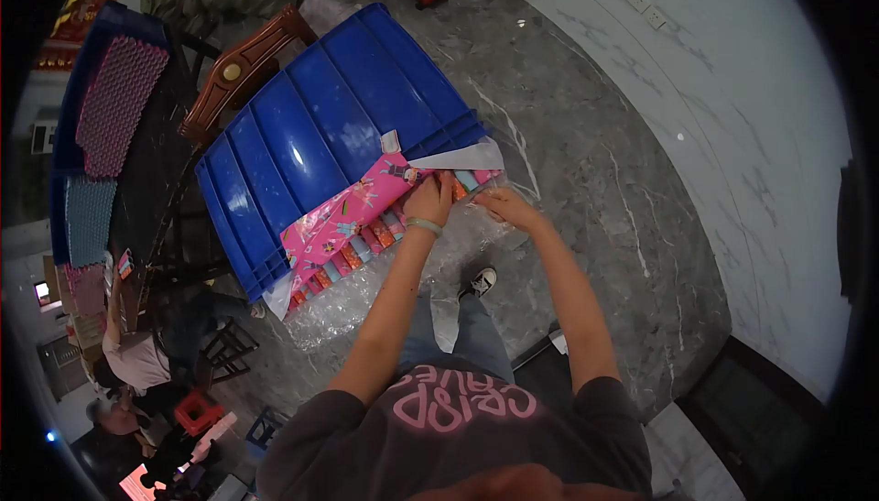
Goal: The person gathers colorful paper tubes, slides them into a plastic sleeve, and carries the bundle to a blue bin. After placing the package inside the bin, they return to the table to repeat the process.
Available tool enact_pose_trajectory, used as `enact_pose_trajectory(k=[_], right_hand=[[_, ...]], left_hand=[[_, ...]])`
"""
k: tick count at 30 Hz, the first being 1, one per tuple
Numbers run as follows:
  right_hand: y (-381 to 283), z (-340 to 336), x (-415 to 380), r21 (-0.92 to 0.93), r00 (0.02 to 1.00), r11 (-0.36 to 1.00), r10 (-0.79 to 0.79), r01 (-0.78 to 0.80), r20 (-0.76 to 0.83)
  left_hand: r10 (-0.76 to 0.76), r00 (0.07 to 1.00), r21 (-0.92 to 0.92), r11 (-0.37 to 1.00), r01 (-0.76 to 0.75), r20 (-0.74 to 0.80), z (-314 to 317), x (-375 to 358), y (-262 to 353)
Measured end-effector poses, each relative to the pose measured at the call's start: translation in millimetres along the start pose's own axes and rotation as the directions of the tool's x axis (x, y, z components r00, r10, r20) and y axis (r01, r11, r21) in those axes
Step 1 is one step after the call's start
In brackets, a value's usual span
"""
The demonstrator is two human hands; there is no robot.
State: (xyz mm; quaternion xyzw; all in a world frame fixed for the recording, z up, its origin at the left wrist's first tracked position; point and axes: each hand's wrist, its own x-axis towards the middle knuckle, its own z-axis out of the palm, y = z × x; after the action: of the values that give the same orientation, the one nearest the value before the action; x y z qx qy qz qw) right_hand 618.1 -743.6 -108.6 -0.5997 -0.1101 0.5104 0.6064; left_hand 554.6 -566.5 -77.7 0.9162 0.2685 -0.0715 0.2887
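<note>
A pink printed package (343,212) lies along the near edge of an upturned blue plastic crate (316,107). Along its near side shows a row of small orange, light blue and pink rolls (352,254), and white flaps stick out at both ends. Clear plastic wrap (352,304) hangs below the row. My left hand (428,201), a band on its wrist, has its fingers curled at the package's right part, over the rolls. Just right of it, my right hand (508,210) pinches the clear wrap near the package's right end; the fingertips are small and partly hidden.
A carved wooden chair back (243,70) stands behind the crate. At the left, a dark table carries blue trays (110,20) of pink and light blue pieces. A person (137,354) sits there, near a red stool (197,411). A marble wall (723,107) rises at the right.
</note>
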Motion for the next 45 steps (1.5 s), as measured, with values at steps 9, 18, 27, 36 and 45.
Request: enact_pose_trajectory(k=[9,18,27,36,45], right_hand=[[-5.3,-2.7,12.9,0.048,0.996,0.995,-0.088,0.088,-0.020],[-3.9,-15.0,22.8,-0.225,0.999,0.974,-0.026,0.019,-0.030],[43.5,-31.6,-48.7,-0.191,0.997,0.981,-0.009,0.025,0.081],[385.5,-81.7,-230.8,-0.591,0.937,0.733,0.200,-0.337,-0.286],[636.8,88.8,-458.6,-0.758,0.853,0.397,0.315,-0.517,-0.416]], left_hand=[[-0.002,1.000,0.013,1.000,0.002,-0.026,5.6,11.7,-1.1],[0.030,0.999,0.056,0.998,-0.028,-0.043,1.3,10.7,2.8],[0.310,0.901,0.265,0.936,-0.233,-0.303,51.0,-57.9,5.2],[0.609,0.239,-0.061,0.429,-0.901,0.756,138.5,-224.3,-54.5],[0.536,0.645,0.228,0.645,-0.729,0.545,2.4,-296.0,-172.7]])
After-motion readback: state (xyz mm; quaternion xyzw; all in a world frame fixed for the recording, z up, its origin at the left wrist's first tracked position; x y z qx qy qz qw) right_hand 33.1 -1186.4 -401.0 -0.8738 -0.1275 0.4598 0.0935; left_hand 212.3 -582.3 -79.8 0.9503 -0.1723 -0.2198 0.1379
